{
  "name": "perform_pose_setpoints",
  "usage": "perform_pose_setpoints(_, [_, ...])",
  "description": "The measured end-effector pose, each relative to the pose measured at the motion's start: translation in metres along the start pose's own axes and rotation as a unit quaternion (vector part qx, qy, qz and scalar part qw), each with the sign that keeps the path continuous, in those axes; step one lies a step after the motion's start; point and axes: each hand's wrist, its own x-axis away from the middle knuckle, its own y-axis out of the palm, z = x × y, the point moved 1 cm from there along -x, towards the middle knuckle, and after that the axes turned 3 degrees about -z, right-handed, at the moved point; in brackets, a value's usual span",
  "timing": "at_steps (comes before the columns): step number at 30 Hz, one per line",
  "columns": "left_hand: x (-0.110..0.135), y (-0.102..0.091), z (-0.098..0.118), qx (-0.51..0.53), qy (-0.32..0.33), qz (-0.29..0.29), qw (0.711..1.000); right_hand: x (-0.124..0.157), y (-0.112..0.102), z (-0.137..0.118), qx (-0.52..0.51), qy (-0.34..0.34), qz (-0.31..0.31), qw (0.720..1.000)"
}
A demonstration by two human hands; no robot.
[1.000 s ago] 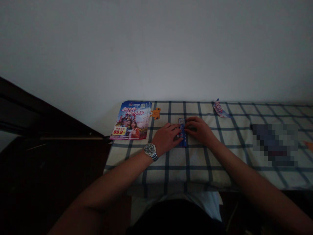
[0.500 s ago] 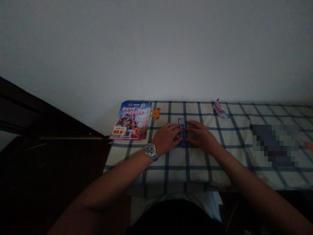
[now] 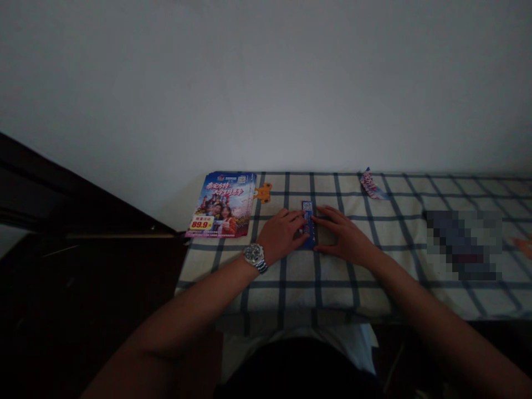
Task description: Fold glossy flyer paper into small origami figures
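A narrow blue folded flyer [image 3: 308,235] lies upright on the checked cloth between my hands, a QR code showing at its far end. My left hand [image 3: 283,231], with a metal watch at the wrist, presses its fingertips and thumb onto the flyer's left side. From the other side my right hand [image 3: 344,235] reaches in, its fingers and thumb spread apart. One right fingertip rests at the flyer's right edge, and the thumb is by its near corner. The fingers cover part of the flyer's middle.
A stack of printed flyers [image 3: 222,205] lies at the left, beside an orange bear-shaped piece [image 3: 263,193]. Toward the wall is a crumpled or folded printed paper [image 3: 371,185]. A pixelated dark object [image 3: 461,244] lies right on the checked cloth [image 3: 266,285]. The wall [image 3: 266,88] stands behind.
My right hand's fingers and thumb are spread a little wider beside the flyer. My left hand stays pressed on it. The whole view has shifted very slightly.
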Motion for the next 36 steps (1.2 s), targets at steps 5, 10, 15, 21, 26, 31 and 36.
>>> perform_pose_setpoints(5, [0.0004, 0.0008, -0.0003, 0.000, -0.001, 0.003, 1.000, 0.0006, -0.0013, -0.0010, 0.000, -0.003, -0.002, 1.000])
perform_pose_setpoints(10, [0.0005, 0.0017, -0.0001, 0.002, -0.003, 0.005, 1.000, -0.0014, 0.0024, -0.0034, 0.004, 0.012, 0.019, 1.000])
perform_pose_setpoints(15, [0.0004, 0.0014, -0.0003, 0.002, -0.006, 0.002, 1.000, -0.0025, 0.0081, -0.0054, 0.016, 0.017, 0.050, 0.998])
perform_pose_setpoints(21, [0.0002, 0.0010, -0.0009, 0.001, 0.002, -0.003, 1.000, 0.0008, 0.0061, -0.0037, 0.028, 0.009, 0.025, 0.999])
perform_pose_setpoints(26, [0.0006, 0.0024, -0.0017, 0.001, -0.001, 0.002, 1.000, 0.0006, 0.0050, -0.0029, 0.026, 0.006, 0.022, 0.999])
perform_pose_setpoints(31, [0.0008, 0.0023, -0.0021, 0.000, 0.002, 0.007, 1.000, 0.0004, 0.0060, 0.0000, 0.018, 0.002, 0.026, 0.999])
perform_pose_setpoints(36, [0.0000, 0.0013, -0.0030, -0.001, 0.006, 0.007, 1.000, 0.0006, 0.0052, -0.0017, 0.026, -0.001, 0.018, 0.999])
